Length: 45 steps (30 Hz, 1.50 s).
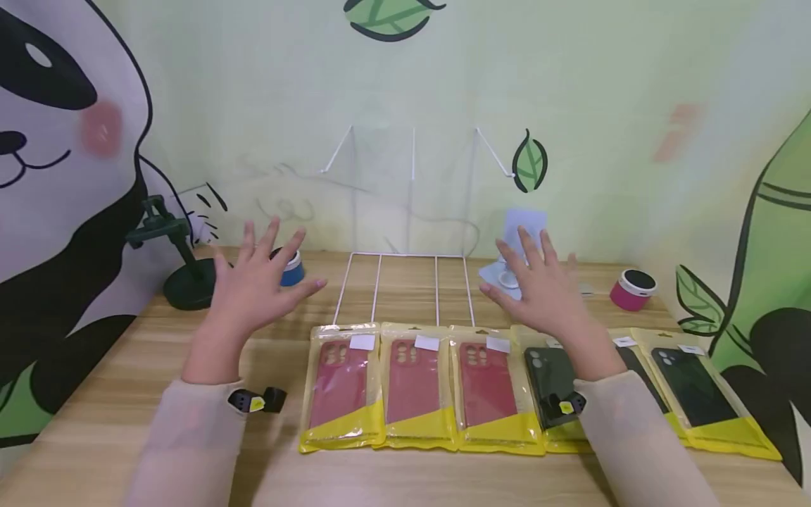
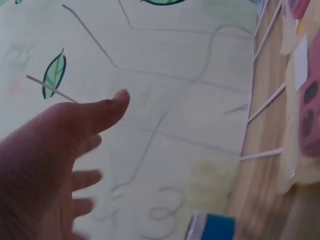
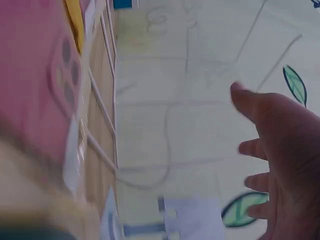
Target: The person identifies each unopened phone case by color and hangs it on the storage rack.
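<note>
My left hand (image 1: 256, 285) is raised above the table with its fingers spread and holds nothing. At the right, my right hand (image 1: 541, 289) is held up the same way, fingers apart. Below and between them lies a row of yellow-edged packages with phone cases. On the left side of the row are three with red phone cases (image 1: 342, 387); on the right are ones with black phone cases (image 1: 687, 387), partly hidden by my right forearm. Behind the row stands a thin white wire rack (image 1: 408, 255), its lower bars running under the packages' top edges.
A dark green stand (image 1: 190, 282) is at the left back, beside a blue round speaker (image 1: 291, 271). A pale blue stand (image 1: 524, 225) is behind my right hand, and a pink round speaker (image 1: 633, 290) at the far right. A painted wall (image 1: 602, 176) closes the back.
</note>
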Available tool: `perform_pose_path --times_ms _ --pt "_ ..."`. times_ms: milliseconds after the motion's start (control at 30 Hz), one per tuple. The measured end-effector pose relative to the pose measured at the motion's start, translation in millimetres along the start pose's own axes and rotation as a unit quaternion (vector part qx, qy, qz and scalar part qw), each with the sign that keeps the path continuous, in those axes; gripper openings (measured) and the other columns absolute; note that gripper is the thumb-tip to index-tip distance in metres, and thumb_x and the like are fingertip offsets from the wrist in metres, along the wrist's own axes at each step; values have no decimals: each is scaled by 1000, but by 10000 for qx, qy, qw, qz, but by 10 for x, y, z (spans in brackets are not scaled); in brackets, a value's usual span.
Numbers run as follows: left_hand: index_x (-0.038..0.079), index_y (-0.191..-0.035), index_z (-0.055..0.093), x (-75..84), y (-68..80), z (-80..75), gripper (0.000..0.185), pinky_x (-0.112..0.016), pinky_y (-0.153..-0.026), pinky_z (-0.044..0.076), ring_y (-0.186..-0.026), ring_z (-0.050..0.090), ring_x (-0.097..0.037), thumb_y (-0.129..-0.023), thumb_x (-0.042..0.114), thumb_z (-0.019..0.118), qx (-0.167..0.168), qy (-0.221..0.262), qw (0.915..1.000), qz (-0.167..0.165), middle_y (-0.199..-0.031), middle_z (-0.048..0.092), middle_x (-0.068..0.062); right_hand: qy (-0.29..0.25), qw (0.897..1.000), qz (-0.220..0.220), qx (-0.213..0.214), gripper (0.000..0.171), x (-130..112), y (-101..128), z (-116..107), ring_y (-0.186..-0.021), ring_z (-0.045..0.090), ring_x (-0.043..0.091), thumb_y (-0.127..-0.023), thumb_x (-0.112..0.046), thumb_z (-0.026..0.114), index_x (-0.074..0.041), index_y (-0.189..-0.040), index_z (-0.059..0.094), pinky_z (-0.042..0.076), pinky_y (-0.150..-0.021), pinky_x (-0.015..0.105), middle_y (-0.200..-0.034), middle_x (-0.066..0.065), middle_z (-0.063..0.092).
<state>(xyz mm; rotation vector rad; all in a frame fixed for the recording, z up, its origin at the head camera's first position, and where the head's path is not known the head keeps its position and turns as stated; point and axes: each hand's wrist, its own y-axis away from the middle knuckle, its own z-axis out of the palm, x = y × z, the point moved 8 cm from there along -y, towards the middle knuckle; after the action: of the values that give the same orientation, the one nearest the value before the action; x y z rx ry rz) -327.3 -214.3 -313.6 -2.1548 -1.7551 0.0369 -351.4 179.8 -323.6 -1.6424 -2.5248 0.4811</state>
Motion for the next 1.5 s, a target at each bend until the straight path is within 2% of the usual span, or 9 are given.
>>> perform_pose_path --times_ms 67,200,367,500,700,833,1067,1300,1500 --pt "27 -161 26 65 -81 168 80 -73 -114 12 -151 17 -41 -95 66 52 -282 969 9946 231 -164 27 -12 -738 9966 -346 -147 72 -192 15 58 -145 29 45 -98 -58 53 -10 -151 45 26 -111 71 -159 19 35" --pt "13 -153 45 73 -211 702 58 -59 -109 40 -135 49 -38 -103 41 56 -947 2409 9648 474 -147 53 -14 -2044 9684 -1044 -973 52 -813 19 301 -126 55 35 -100 -36 63 -3 -139 57 46 -105 52 -139 15 59" --pt "2 -144 53 -87 -217 1249 47 -54 -112 38 -133 51 -37 -102 20 59 -1035 2458 9621 566 -141 58 -18 -2374 9474 -1237 -1754 46 -1524 -180 617 -122 59 33 -97 -23 69 -2 -136 59 48 -103 47 -133 15 64" --pt "9 -143 57 -99 -150 1431 46 -56 -115 33 -138 44 -38 -99 20 62 -950 2375 9648 615 -147 53 -17 -2108 9560 -1149 -1687 42 -1726 -353 908 -115 63 34 -96 -21 70 2 -130 62 51 -99 46 -123 18 67" --pt "20 -143 59 -53 -71 1500 43 -59 -117 26 -147 33 -33 -100 24 59 -1170 2434 9616 488 -154 47 -5 -1846 9655 -1097 -1471 29 -1714 -356 1260 -93 60 25 -91 -24 75 -3 -109 69 53 -85 41 -100 10 64" --pt "22 -141 61 -116 -67 1455 40 -61 -117 25 -147 32 -33 -101 22 58 -1103 2453 9625 355 -155 46 -3 -2264 9593 -1060 -1315 31 -1727 -395 1283 -90 58 25 -90 -26 77 -2 -105 64 52 -83 41 -95 9 62" --pt "23 -142 60 -238 -34 1421 40 -62 -116 25 -147 32 -34 -102 22 57 -1129 2378 9641 347 -155 45 -2 -2138 9606 -1097 -1394 32 -1783 -448 1346 -95 56 24 -91 -33 75 -6 -105 65 49 -88 41 -99 7 60" --pt "20 -140 62 -267 -16 1363 38 -60 -117 25 -147 33 -33 -102 21 57 -1004 2309 9668 436 -153 49 -2 -2578 9507 -1331 -1091 14 -1800 -491 1365 -80 53 16 -93 -16 72 -4 -94 64 48 -73 30 -85 3 59" --pt "16 -140 62 -318 -38 1320 38 -59 -116 28 -144 38 -37 -105 29 53 -875 2608 9612 189 -151 50 -11 -2465 9560 -1407 -746 12 -1786 -517 1348 -74 52 16 -97 -14 67 -5 -91 62 47 -68 31 -79 2 56"
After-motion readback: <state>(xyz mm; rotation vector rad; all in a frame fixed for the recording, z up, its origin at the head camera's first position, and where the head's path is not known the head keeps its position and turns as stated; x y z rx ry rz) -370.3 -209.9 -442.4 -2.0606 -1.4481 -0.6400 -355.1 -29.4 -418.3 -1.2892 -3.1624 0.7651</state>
